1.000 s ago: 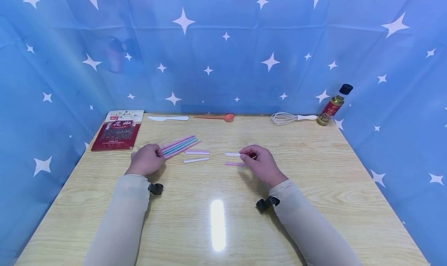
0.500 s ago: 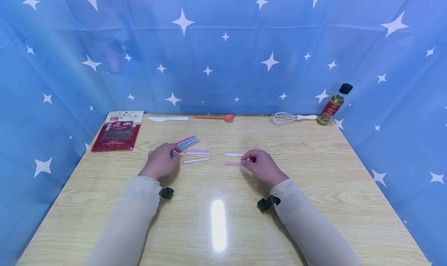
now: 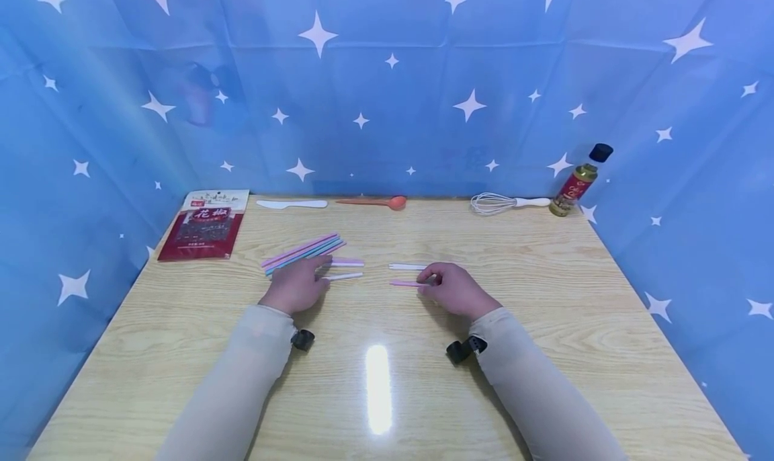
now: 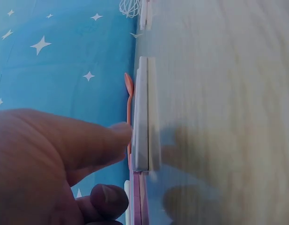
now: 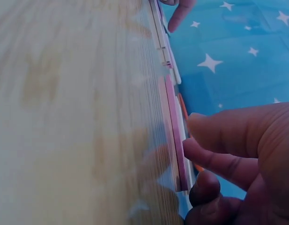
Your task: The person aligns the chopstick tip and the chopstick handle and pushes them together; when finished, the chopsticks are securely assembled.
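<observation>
In the head view my left hand (image 3: 295, 286) hovers over the right end of a bundle of long pink and blue sticks (image 3: 302, 250), beside a short lilac-and-white stick (image 3: 347, 263) and a short white stick (image 3: 349, 275). The left wrist view shows its thumb apart from the finger below, next to the white stick (image 4: 142, 117), with no grip on it. My right hand (image 3: 455, 289) is bent over the right end of a short pink stick (image 3: 404, 283). In the right wrist view its fingertips are close beside the pink stick (image 5: 174, 131), apparently not pinching it. A short white stick (image 3: 406, 267) lies just behind.
Along the table's back edge lie a white knife (image 3: 291, 204), an orange spoon (image 3: 396, 203) and a whisk (image 3: 492, 203). An oil bottle (image 3: 571, 189) stands at the back right; a red spice packet (image 3: 199, 236) lies at the back left. A starry blue curtain surrounds the table.
My left hand has moved right from the left part of the long stick bundle to the short sticks. My right hand has shifted slightly, from the white stick towards the pink one.
</observation>
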Available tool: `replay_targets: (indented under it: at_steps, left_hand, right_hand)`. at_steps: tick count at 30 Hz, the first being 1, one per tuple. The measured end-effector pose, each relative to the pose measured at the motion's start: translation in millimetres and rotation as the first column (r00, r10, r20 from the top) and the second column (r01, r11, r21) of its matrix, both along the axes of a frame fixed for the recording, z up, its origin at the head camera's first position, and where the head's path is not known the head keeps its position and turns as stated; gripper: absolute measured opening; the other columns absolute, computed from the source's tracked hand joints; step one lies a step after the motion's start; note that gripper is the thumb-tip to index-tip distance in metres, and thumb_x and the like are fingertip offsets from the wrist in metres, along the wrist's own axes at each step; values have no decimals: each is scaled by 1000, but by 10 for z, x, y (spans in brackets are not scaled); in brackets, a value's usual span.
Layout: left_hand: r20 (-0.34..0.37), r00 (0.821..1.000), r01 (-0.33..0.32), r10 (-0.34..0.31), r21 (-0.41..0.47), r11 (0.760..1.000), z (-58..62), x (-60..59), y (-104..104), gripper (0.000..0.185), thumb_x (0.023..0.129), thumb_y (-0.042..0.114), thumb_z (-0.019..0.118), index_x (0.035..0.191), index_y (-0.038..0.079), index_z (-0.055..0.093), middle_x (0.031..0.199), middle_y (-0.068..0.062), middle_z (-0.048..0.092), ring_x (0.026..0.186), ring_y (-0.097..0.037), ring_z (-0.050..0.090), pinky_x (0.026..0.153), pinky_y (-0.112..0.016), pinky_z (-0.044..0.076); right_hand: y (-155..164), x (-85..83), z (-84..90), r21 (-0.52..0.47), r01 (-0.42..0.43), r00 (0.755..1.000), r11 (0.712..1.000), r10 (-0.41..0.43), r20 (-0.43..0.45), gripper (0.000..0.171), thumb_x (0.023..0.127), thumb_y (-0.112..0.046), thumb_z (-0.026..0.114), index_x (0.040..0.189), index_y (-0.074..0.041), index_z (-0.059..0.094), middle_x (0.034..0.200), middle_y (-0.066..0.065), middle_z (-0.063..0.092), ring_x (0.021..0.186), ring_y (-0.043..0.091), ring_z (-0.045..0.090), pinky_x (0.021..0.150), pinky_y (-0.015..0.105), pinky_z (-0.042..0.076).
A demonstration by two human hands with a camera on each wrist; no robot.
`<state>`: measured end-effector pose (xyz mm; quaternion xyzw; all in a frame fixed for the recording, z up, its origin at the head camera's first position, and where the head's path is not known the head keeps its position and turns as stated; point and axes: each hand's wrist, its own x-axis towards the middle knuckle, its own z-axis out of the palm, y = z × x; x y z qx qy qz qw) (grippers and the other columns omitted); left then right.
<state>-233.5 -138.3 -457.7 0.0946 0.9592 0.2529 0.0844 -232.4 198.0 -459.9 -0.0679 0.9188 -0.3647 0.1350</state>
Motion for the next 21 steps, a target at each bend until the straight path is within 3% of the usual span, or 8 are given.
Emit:
replay_targets:
  at_steps: [5, 9, 13, 16, 21]
  left_hand:
    - [46, 999, -1, 2, -19, 1000, 4, 3, 40, 54, 104, 26, 61, 157, 18, 51, 157, -12, 55, 147, -41, 47, 118, -75, 23]
    - [43, 999, -12, 13, -18, 1000, -7, 1, 62, 49, 104, 26, 62, 152, 19, 57, 152, -12, 59, 143, -40, 52, 116, -74, 26]
    - [30, 999, -20, 20, -6, 1000, -14, -6, 70, 37, 103, 22, 63, 140, 19, 64, 129, -10, 73, 120, -32, 65, 108, -67, 34]
    - [32, 999, -28, 28, 18, 999, -10, -6, 70, 31, 101, 20, 63, 132, 18, 66, 111, -6, 75, 103, -28, 63, 107, -64, 34]
    - [35, 997, -65, 62, 62, 996, -2, -3, 69, 25, 99, 20, 65, 124, 16, 68, 99, -5, 72, 93, -28, 60, 107, -62, 34]
  right_hand:
    - [11, -6, -15, 10, -26, 1000, 1000, 27, -16, 13, 99, -20, 74, 112, -17, 76, 88, 7, 58, 76, 24, 51, 67, 35, 41]
    - [18, -4, -17, 7, -37, 999, 999, 37, -21, 11, 99, -19, 73, 109, -17, 77, 89, 6, 59, 77, 24, 52, 68, 36, 42]
    - [17, -1, -12, 3, -31, 999, 1000, 31, -20, 8, 98, -16, 73, 105, -18, 77, 90, 6, 60, 79, 24, 53, 70, 36, 43]
    - [18, -4, -12, 1, -30, 999, 1000, 30, -16, 8, 98, -14, 73, 102, -18, 77, 90, 6, 60, 80, 23, 53, 71, 36, 43]
    - [26, -4, -6, 2, -25, 1000, 1000, 25, -8, 5, 97, -12, 73, 99, -15, 77, 86, 5, 60, 76, 23, 53, 68, 35, 43]
